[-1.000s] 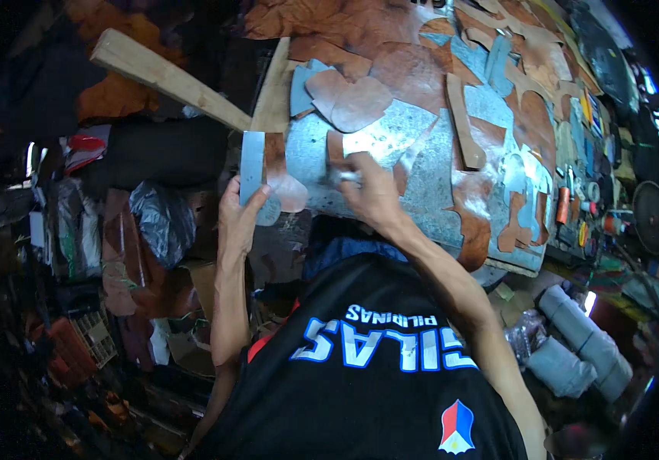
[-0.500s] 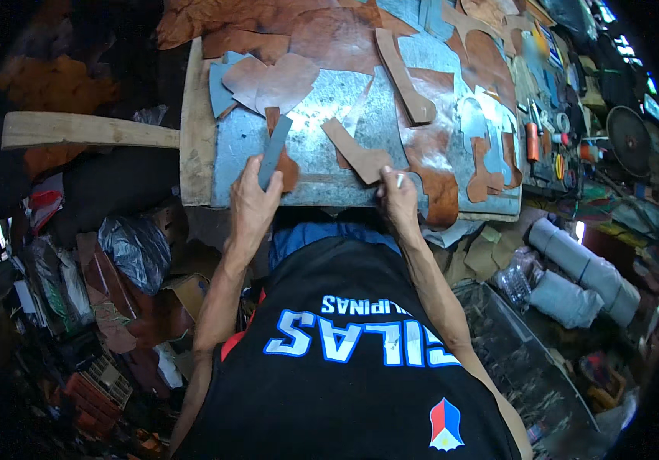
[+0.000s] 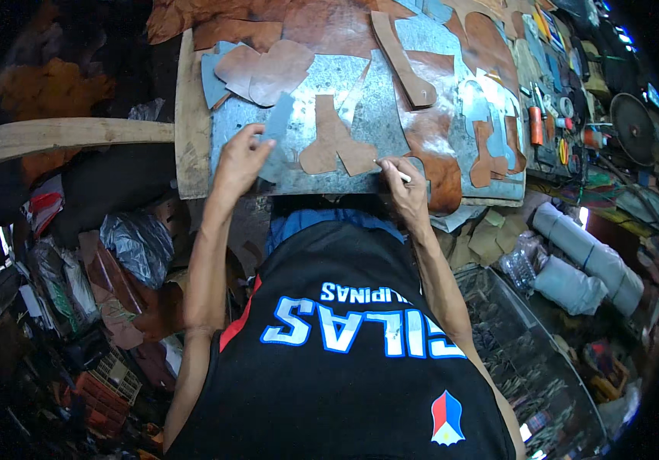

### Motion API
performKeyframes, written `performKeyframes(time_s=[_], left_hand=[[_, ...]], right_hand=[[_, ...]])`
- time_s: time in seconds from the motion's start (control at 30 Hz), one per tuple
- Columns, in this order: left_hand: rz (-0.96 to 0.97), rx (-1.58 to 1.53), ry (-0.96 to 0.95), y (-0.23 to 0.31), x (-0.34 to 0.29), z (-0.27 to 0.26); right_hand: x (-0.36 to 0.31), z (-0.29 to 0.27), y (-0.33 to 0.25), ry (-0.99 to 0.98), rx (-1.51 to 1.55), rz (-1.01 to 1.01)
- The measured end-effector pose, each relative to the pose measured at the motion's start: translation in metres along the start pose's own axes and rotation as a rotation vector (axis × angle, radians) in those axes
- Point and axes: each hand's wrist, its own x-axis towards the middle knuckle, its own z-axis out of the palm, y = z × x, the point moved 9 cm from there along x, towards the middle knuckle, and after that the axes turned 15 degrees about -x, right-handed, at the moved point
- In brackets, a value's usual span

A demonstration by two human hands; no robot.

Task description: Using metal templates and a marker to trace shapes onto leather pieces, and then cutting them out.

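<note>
The brown leather cutout with a narrow top and two spreading lobes lies flat on the grey sheet-metal top of the desk, between the two hands and just beyond them. A second ago the right hand was pressed down on a pale piece further up the metal, and half a second ago a straight brown strip lay where the lobed cutout now sits; the view has also swung, so the desk now fills the upper middle of the picture. The right hand has drawn back to the near edge of the desk and holds a thin white stick, like a marker or chalk, pinched in its fingers, with the tip just off the lower right lobe of the cutout. The left hand is closed on a slim grey-blue strip that stands up and away from its fingertips; earlier that strip lay lower, under the same hand.

I judge that the marking tool has been brought to a fresh piece of leather and that tracing or marking along its edge is the work in hand, with the grey-blue strip kept ready beside it. Beyond both hands lie more brown leather shapes overlapping one another.
</note>
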Motion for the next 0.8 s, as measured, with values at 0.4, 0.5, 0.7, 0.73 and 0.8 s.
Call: performKeyframes(time_s=[0.4, 0.5, 0.7, 0.73, 0.8], left_hand=[[0.747, 0.581, -0.213, 0.051, -0.025, 0.132], [0.743, 0.561, -0.242, 0.038, -0.014, 0.148], [0.711, 0.532, -0.264, 0.032, -0.011, 0.150], [0.707, 0.530, -0.267, 0.031, -0.012, 0.150], [0.742, 0.522, -0.245, 0.034, -0.014, 0.147]], right_hand=[[0.011, 0.023, -0.023, -0.057, -0.286, -0.191], [0.013, 0.025, -0.011, 0.006, -0.395, -0.261], [0.014, 0.021, -0.013, -0.042, -0.341, -0.268], [0.014, 0.022, -0.012, -0.044, -0.341, -0.264], [0.015, 0.020, -0.018, 0.045, -0.449, -0.318]])
